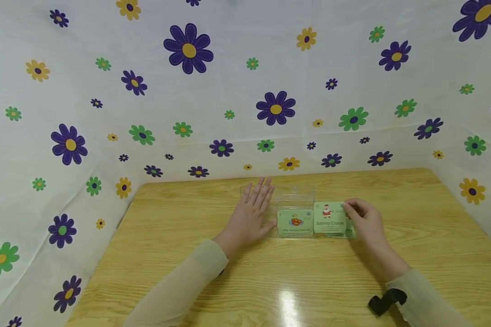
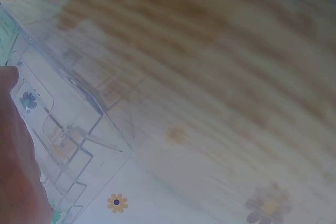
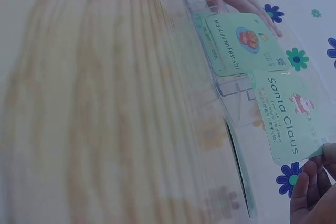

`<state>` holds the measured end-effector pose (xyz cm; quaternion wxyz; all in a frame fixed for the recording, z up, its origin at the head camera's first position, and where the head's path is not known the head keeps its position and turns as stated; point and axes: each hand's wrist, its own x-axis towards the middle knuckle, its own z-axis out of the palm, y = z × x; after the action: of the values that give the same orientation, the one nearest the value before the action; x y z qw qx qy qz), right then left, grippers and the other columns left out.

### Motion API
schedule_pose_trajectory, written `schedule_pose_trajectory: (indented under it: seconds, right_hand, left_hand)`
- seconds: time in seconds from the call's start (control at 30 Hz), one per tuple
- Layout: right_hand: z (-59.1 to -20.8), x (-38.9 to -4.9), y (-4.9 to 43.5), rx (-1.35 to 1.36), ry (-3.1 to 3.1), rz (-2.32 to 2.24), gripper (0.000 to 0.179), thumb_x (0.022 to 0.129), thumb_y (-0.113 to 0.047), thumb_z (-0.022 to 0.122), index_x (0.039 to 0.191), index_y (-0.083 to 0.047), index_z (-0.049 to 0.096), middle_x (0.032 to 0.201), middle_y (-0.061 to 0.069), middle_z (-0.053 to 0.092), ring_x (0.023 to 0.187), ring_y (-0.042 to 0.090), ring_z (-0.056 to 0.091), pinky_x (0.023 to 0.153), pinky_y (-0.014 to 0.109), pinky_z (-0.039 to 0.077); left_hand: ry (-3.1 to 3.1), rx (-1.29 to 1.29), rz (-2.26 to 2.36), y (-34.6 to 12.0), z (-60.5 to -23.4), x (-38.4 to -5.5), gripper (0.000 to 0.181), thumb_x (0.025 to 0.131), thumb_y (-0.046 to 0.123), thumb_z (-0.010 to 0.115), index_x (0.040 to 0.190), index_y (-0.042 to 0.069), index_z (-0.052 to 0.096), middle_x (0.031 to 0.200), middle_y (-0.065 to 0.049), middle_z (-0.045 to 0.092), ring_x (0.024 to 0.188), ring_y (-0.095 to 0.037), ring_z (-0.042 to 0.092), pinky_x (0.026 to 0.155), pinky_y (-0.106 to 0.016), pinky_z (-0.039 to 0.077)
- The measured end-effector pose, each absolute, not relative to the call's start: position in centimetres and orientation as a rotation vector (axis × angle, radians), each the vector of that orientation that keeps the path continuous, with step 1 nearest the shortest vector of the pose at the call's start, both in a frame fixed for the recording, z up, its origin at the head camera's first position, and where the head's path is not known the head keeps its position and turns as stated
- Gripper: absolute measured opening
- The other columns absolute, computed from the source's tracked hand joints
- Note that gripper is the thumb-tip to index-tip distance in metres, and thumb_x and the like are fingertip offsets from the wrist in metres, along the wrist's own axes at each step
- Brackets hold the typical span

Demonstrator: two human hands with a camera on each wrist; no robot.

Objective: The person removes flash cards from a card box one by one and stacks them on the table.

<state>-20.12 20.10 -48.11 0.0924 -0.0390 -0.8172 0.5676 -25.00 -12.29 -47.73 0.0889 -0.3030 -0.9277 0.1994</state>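
My right hand point(image 1: 366, 225) pinches the right edge of a pale green "Santa Claus" flashcard point(image 1: 329, 223) between thumb and fingers. In the right wrist view the card is raised and tilted above the table. Another green card point(image 1: 349, 231) lies partly hidden beneath it. To its left, a "Mid-Autumn Festival" card point(image 1: 295, 229) sits in a section of a clear plastic card holder point(image 1: 295, 194). My left hand point(image 1: 249, 220) lies over the holder's left part, fingers extended and thumb by that card. The left wrist view shows the holder's stepped transparent walls point(image 2: 89, 124).
The wood-grain table point(image 1: 180, 272) carries the holder near its back edge. A white curtain with flower prints point(image 1: 229, 91) rises behind and along both sides. A black strap point(image 1: 386, 302) hangs at my right wrist.
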Motion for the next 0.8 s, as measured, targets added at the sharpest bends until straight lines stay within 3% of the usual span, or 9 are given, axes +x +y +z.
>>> schedule_pose_trajectory:
  seconds: [0.27, 0.67, 0.8]
  right_hand:
    - [-48.4, -20.2, 20.8, -0.131, -2.424, 1.730, 0.032, 0.110, -0.016, 0.059, 0.124, 0.011, 0.066, 0.091, -0.025, 0.060, 0.086, -0.008, 0.056, 0.076, 0.009, 0.052]
    - [-48.7, -20.1, 21.5, -0.130, -2.444, 1.716, 0.032, 0.111, -0.015, 0.057, 0.124, 0.013, 0.065, 0.091, -0.022, 0.061, 0.085, -0.010, 0.057, 0.077, 0.008, 0.054]
    - [-48.8, -20.1, 21.6, -0.133, -2.460, 1.705, 0.032, 0.110, -0.015, 0.058, 0.123, 0.013, 0.066, 0.091, -0.020, 0.062, 0.084, -0.009, 0.057, 0.075, 0.009, 0.055]
  left_hand:
    - [-2.731, -0.904, 0.591, -12.4, -48.0, -25.1, 0.100, 0.105, 0.073, 0.029, 0.170, 0.003, 0.002, 0.180, -0.017, -0.005, 0.168, -0.035, -0.006, 0.137, -0.053, 0.005]
    - [-2.746, -0.906, 0.583, -12.3, -48.0, -25.0, 0.100, 0.105, 0.073, 0.029, 0.170, 0.002, -0.001, 0.178, -0.017, -0.015, 0.167, -0.035, -0.010, 0.137, -0.053, 0.003]
    - [-2.738, -0.908, 0.598, -12.4, -47.9, -25.0, 0.100, 0.105, 0.074, 0.028, 0.170, 0.002, 0.000, 0.179, -0.018, -0.011, 0.168, -0.036, -0.003, 0.137, -0.053, 0.005]
